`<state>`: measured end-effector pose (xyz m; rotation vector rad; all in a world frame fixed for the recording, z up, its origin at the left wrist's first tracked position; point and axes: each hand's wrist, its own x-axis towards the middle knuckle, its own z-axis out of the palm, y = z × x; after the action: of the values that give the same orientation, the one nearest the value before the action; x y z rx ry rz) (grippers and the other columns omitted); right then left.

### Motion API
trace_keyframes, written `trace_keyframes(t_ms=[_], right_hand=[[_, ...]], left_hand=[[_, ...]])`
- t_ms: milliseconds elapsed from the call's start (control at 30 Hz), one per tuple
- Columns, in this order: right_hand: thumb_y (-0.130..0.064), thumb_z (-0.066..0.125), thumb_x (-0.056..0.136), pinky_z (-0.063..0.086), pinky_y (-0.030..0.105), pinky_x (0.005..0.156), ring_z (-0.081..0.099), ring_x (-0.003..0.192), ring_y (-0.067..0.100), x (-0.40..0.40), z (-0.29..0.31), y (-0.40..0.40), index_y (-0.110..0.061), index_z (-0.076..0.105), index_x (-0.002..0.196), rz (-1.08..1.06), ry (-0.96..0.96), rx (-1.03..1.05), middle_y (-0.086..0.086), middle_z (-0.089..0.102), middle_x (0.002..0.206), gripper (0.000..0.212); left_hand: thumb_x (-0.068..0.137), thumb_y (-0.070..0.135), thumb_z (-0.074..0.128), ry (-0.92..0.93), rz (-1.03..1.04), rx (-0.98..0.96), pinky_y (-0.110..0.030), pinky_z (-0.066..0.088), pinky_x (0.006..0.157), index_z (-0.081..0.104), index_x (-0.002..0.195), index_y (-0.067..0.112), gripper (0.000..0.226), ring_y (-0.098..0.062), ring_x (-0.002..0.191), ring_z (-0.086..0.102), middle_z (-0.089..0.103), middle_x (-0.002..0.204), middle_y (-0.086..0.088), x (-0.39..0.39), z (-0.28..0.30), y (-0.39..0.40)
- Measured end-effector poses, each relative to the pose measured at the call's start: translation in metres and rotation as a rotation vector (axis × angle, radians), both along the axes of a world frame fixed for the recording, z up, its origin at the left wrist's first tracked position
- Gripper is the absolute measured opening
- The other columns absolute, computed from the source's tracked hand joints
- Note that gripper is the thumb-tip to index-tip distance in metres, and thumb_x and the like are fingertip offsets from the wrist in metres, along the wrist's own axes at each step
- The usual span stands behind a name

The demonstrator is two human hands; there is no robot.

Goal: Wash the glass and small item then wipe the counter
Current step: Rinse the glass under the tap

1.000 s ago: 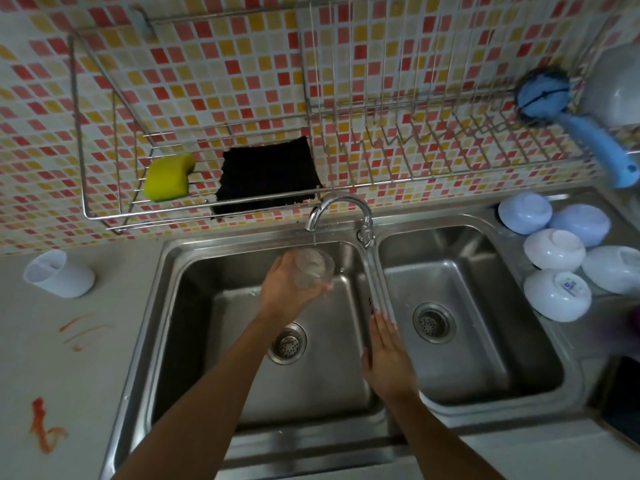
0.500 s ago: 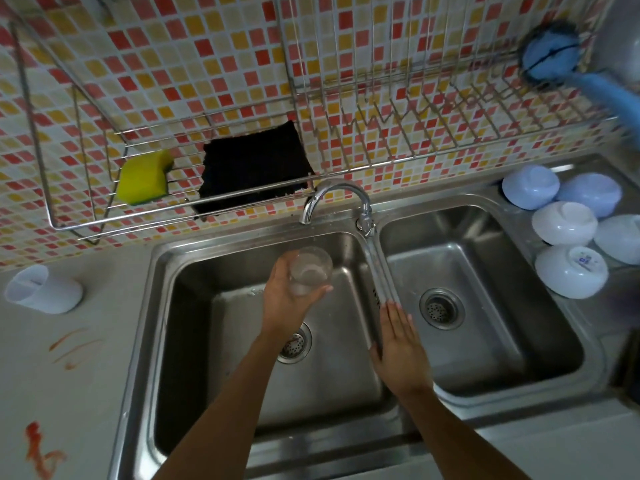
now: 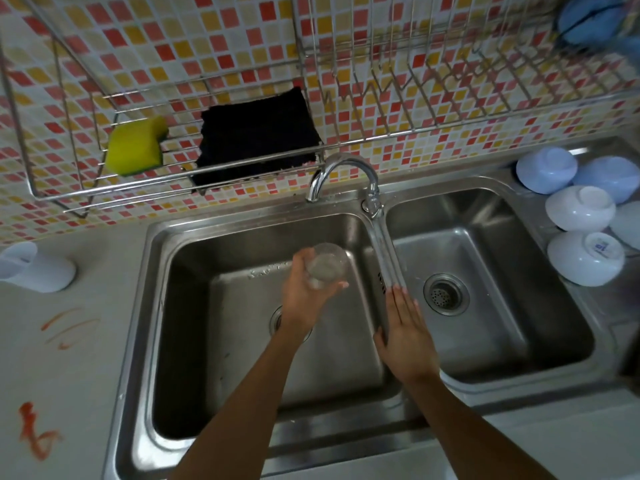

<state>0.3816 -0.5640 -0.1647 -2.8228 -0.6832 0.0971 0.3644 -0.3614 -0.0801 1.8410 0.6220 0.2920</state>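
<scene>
My left hand (image 3: 304, 299) grips a clear drinking glass (image 3: 327, 266) over the left sink basin (image 3: 214, 341), below the curved tap (image 3: 341, 174). No water stream shows at the spout. My right hand (image 3: 407, 336) lies flat with straight fingers on the metal divider (image 3: 382, 258) between the two basins. A small white cup (image 3: 36, 268) lies on its side on the counter at far left. Red smears (image 3: 34, 433) mark the grey counter (image 3: 69, 375) at left. A yellow sponge (image 3: 136, 145) and a black cloth (image 3: 256, 133) sit on the wire wall rack.
Several upturned white and pale blue bowls (image 3: 581, 237) crowd the drainboard right of the right basin (image 3: 485, 289). A wire dish rack (image 3: 450, 81) hangs on the tiled wall, with a blue brush (image 3: 595, 19) at its top right.
The tap's stream seen a second ago is gone. My left hand has lowered the glass a little from the spout. The view has tilted closer; my right hand stays on the divider.
</scene>
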Motion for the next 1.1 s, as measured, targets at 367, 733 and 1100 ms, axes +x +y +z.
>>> trace_keyframes(t_ms=[367,733,1100], right_hand=[[-0.035,0.051,0.090,0.009,0.039,0.120,0.006,0.148,0.022,0.000,0.005,0.000,-0.007,0.014,0.153,0.017,0.017,-0.047,0.012,0.013,0.160,0.078],[-0.029,0.051,0.088,0.008,0.040,0.120,0.007,0.149,0.024,0.000,0.006,0.001,-0.005,0.016,0.152,0.014,0.025,-0.041,0.014,0.014,0.160,0.077],[-0.031,0.050,0.089,0.008,0.040,0.121,0.006,0.149,0.024,0.000,0.007,0.001,-0.004,0.014,0.152,0.015,0.014,-0.069,0.014,0.012,0.160,0.077]], left_hand=[[0.062,0.032,0.084,0.432,-0.228,0.443,-0.031,0.048,0.086,0.044,0.131,0.028,0.080,-0.023,0.108,0.053,0.047,0.128,0.004,-0.030,-0.050,0.026],[0.066,0.038,0.082,0.669,-0.330,0.766,-0.037,0.036,0.100,0.041,0.135,0.030,0.080,-0.026,0.119,0.042,0.044,0.133,-0.001,-0.061,-0.069,0.035],[0.071,0.034,0.075,0.635,-0.484,1.261,-0.039,0.036,0.097,0.041,0.132,0.026,0.070,-0.027,0.113,0.045,0.046,0.128,-0.008,-0.058,-0.051,0.040]])
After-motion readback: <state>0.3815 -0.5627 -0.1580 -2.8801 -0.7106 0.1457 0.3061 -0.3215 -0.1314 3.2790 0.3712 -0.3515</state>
